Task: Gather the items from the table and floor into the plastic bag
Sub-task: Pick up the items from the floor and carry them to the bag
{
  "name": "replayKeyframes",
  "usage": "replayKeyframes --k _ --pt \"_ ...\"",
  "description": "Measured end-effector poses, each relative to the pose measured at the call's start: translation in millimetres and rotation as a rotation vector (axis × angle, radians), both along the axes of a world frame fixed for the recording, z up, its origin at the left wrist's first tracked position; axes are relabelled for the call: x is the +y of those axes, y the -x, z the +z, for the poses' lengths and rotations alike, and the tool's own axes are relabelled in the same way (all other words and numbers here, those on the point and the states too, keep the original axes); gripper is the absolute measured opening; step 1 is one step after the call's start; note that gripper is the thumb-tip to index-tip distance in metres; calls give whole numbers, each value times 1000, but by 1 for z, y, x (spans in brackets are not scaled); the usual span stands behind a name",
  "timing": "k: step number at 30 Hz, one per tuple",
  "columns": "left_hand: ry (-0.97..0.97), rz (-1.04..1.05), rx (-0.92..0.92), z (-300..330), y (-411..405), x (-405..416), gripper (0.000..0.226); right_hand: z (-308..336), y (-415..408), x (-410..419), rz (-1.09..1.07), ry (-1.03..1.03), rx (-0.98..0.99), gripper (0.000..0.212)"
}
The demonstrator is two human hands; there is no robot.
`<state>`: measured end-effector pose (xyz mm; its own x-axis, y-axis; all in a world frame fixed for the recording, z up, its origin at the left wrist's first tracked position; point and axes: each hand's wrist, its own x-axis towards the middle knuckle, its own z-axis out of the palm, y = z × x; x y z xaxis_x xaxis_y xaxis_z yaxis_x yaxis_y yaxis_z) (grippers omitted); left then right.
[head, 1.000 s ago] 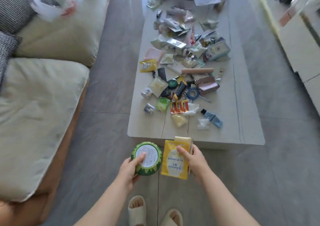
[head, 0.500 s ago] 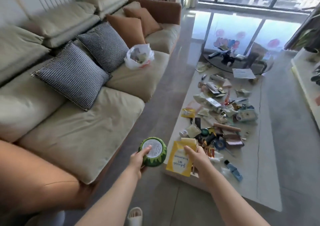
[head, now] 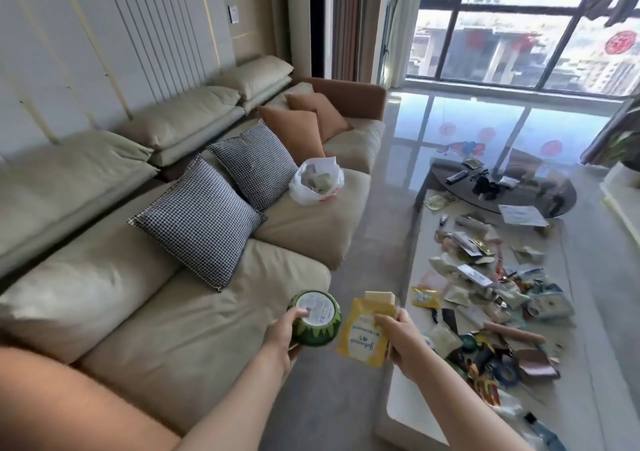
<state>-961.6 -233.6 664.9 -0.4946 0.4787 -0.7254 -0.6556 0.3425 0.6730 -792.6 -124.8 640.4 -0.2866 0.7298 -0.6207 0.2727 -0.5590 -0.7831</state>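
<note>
- long pale coffee table [head: 585,315] is buried in small clutter: yellow sachet [head: 425,297], wooden roller [head: 514,332], blue tape roll [head: 506,374], sheet of paper [head: 522,215] at the far end
- beige sofa [head: 194,333] carries a white plastic bag [head: 317,181] (already part full) beside two checked cushions [head: 199,222]

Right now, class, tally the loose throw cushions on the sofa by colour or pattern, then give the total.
Black-and-white checked cushions: 2
Plain orange cushions: 2
Total: 4
</note>
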Motion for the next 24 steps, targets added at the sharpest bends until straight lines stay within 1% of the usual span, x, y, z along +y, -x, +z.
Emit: replayKeyframes --k 8,14,18,20,24 --pt "-40 -76 24 4 71 57 13 16 56 52 -100 -75 16 20" --pt "-49 -74 29 -3 103 128 13 11 84 131 -86 -81 -6 28" --pt "-49 -33 49 -3 129 185 14 5 107 201 -17 -107 -20 22" --pt "-49 -23 54 -4 142 213 15 4 122 234 35 -91 -17 25" --pt "-71 -4 65 -6 165 267 17 6 152 296 75 -61 5 20"
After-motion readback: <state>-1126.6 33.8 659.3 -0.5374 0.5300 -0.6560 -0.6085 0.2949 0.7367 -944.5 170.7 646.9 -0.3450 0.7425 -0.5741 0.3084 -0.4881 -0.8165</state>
